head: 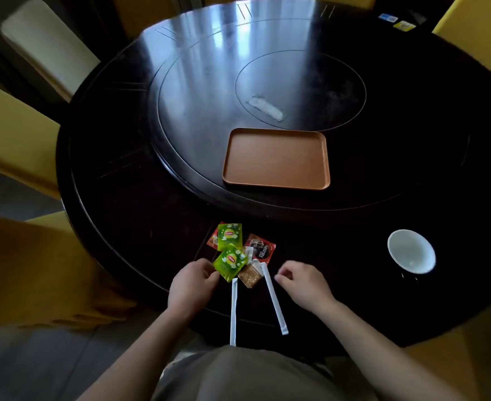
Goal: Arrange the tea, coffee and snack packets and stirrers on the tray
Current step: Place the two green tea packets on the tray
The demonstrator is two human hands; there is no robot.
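An empty brown tray (pixel 276 134) lies on the dark round table, beyond a small pile of packets. The pile holds two green tea packets (pixel 230 236) (pixel 229 261), a red coffee packet (pixel 260 250), another red packet (pixel 212 238) under the upper green one, and a brown snack packet (pixel 250 275). Two white wrapped stirrers (pixel 233 311) (pixel 273 298) lie toward the near edge. My left hand (pixel 190 285) pinches the corner of the nearer green tea packet. My right hand (pixel 302 282) hovers right of the stirrers, fingers loosely curled, holding nothing.
A white bowl (pixel 411 251) stands on the table at the right. A crumpled clear wrapper (pixel 266 107) lies beyond the tray on the turntable (pixel 180 82). Yellow chairs (pixel 10 134) surround the table.
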